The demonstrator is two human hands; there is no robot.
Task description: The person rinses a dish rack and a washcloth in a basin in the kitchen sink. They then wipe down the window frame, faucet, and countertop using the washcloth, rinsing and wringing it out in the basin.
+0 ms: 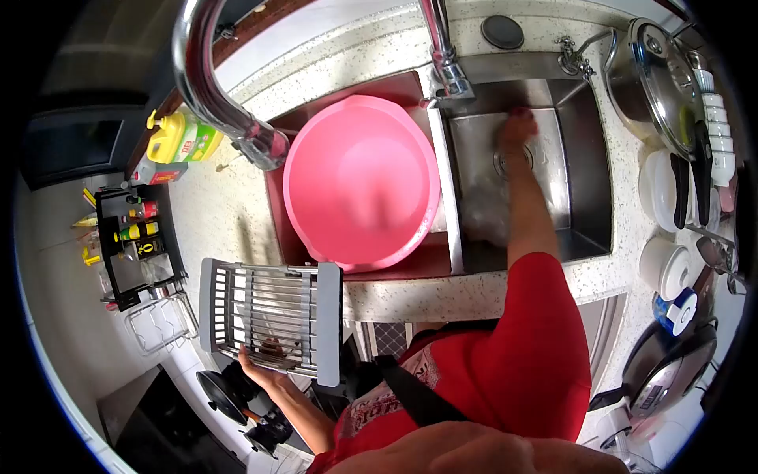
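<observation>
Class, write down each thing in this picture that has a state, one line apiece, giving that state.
Grey rack: held up by its near edge
Left hand: gripping the rack
Right hand: down in the steel sink bowl, blurred
Pink basin: right way up
Yellow bottle: upright
Curved tap: no stream visible
White bowls: stacked
Steel pot: covered

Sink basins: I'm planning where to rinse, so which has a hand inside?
The right basin: the right hand is inside it. The left basin, mostly covered by a pink tub, has none.
</observation>
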